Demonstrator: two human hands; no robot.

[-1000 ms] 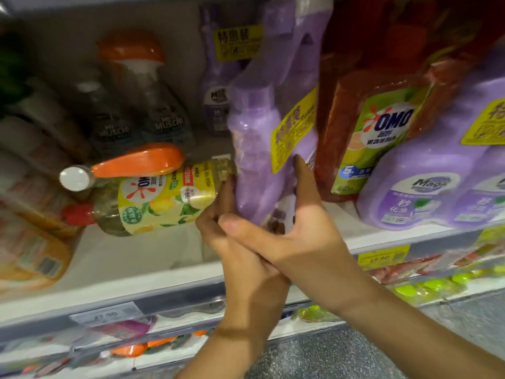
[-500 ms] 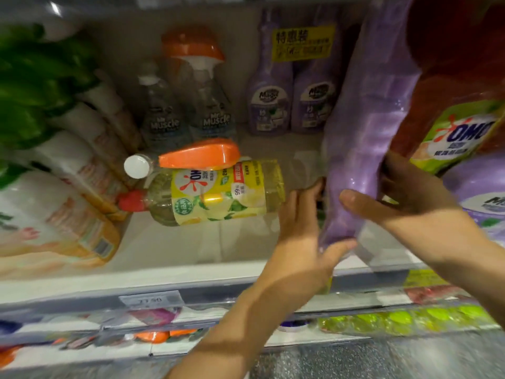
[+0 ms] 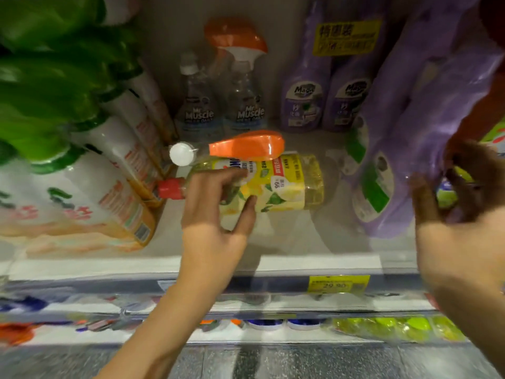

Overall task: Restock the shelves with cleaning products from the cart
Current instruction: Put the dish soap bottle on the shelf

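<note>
A yellow OMO bottle (image 3: 289, 184) with a red cap lies on its side on the white shelf (image 3: 300, 242). On top of it lies a spray bottle with an orange trigger (image 3: 246, 144) and a white cap. My left hand (image 3: 213, 220) grips the yellow bottle near its shoulder, index finger over the label and thumb on its front. A purple twin pack (image 3: 404, 149) in plastic wrap stands tilted at the right. My right hand (image 3: 459, 236) is blurred beside the pack's right edge, with thumb and fingers apart.
White bottles with green caps (image 3: 82, 187) lean along the left. Mr Muscle sprays (image 3: 224, 105) and purple Magic bottles (image 3: 325, 99) stand at the back. A yellow price tag (image 3: 337, 284) marks the shelf edge. Green-capped goods (image 3: 396, 328) fill the lower shelf.
My left hand left the purple pack and moved left onto the yellow bottle. My right hand loosened from the pack, which now stands on the shelf. The view shifted left.
</note>
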